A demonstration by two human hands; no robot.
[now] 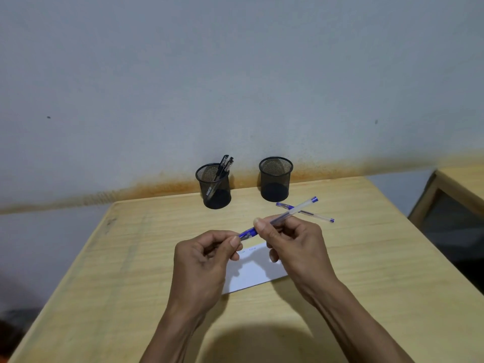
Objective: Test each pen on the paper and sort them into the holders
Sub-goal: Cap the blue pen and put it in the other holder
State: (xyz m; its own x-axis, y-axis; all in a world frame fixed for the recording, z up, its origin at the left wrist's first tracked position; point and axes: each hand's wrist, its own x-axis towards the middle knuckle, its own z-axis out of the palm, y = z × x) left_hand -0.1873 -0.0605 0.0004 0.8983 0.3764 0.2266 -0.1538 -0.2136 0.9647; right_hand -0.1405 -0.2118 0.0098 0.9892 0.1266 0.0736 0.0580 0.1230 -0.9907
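Note:
Both hands hold one blue pen (298, 208) above the white paper (251, 273). My right hand (293, 244) grips its clear barrel, the blue end pointing up and right. My left hand (207, 258) pinches the blue cap end (247, 233) between thumb and forefinger. A second blue pen (314, 214) lies flat on the table behind my right hand. Two black mesh holders stand by the wall: the left holder (213, 187) contains black pens (222, 169), the right holder (275, 179) looks empty. Faint marks show near the paper's top edge.
The wooden table (117, 271) runs to the wall, with its left edge at a drop. A second wooden piece of furniture (455, 195) stands to the right across a gap.

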